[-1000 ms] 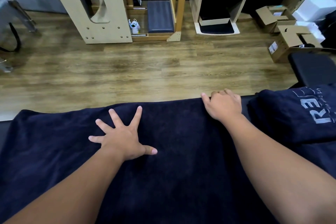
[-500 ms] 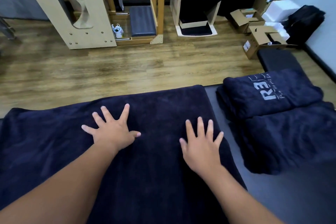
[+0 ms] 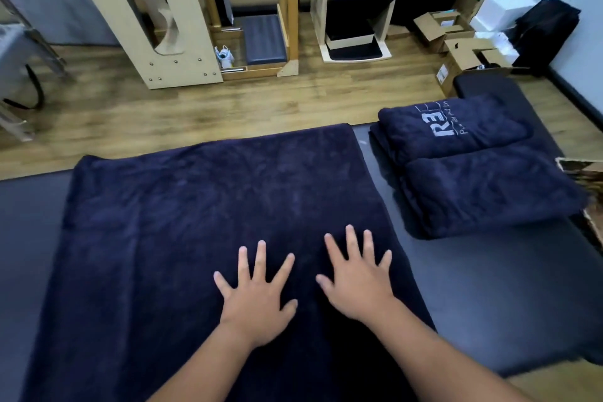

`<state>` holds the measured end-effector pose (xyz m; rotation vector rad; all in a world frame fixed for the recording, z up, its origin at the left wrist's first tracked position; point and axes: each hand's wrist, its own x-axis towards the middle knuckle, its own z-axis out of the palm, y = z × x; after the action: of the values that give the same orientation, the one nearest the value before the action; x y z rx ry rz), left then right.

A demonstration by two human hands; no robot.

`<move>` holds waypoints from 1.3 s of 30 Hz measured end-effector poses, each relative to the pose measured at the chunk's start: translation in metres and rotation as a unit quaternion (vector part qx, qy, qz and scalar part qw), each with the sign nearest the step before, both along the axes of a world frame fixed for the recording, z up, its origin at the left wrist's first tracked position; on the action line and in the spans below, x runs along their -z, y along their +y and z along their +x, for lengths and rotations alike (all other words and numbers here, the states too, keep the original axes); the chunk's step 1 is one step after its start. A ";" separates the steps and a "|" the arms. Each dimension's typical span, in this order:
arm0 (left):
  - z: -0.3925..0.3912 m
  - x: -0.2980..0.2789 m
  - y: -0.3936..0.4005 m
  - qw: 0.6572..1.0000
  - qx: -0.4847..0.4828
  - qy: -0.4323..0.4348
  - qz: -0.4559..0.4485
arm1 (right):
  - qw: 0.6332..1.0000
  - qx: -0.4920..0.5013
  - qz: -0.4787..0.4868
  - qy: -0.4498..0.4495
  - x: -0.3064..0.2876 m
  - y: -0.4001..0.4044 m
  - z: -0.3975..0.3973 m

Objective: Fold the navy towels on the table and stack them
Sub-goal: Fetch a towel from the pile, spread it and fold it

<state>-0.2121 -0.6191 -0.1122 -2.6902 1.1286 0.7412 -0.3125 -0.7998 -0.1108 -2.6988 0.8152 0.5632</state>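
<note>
Wood-look plank flooring [image 3: 261,101] runs across the back of the room in the head view, with a bunch of stuff parked along the far wall: a pale plywood frame [image 3: 143,19] with a rounded cutout leaning on the left, a wooden rack with a dark padded mat [image 3: 265,39] in its base, and a white open-front unit [image 3: 355,3] holding black pads. Off to the right there's a cluster of open cardboard boxes [image 3: 463,49] and a black bag [image 3: 548,29] against the light blue wall.

Closer in, the dark grey counter [image 3: 489,287] fills the bottom half of the shot. A big navy towel [image 3: 202,222] is spread flat on it, taking up most of the left and middle, with its far edge right at the counter's far edge. Surface looks pretty smooth, just a few soft creases toward the left side.

Both hands are on that towel, near its right-hand side. The left hand [image 3: 257,300] is palm down with fingers straight and fanned out, pressing flat on the fabric. The right hand [image 3: 359,284] is just beside it, same deal: flat, fingers spread, not gripping anything. Bare forearms come in from the bottom edge.

Over on the right of the counter, apart from the spread towel, sits a stack of folded navy towels [image 3: 489,192]. The top folded towel [image 3: 453,127] has white "R3" lettering on it, and it lies toward the far end of the bigger folded one underneath.
</note>
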 end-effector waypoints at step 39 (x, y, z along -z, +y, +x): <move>-0.098 0.007 0.325 0.987 -0.073 -0.141 0.029 | 0.992 0.021 -0.114 -0.047 0.020 0.160 -0.180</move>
<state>-0.3105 -0.2940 -0.1191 -2.7396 0.8371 0.3842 -0.4926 -0.6399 -0.1308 -2.8795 0.9604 0.3491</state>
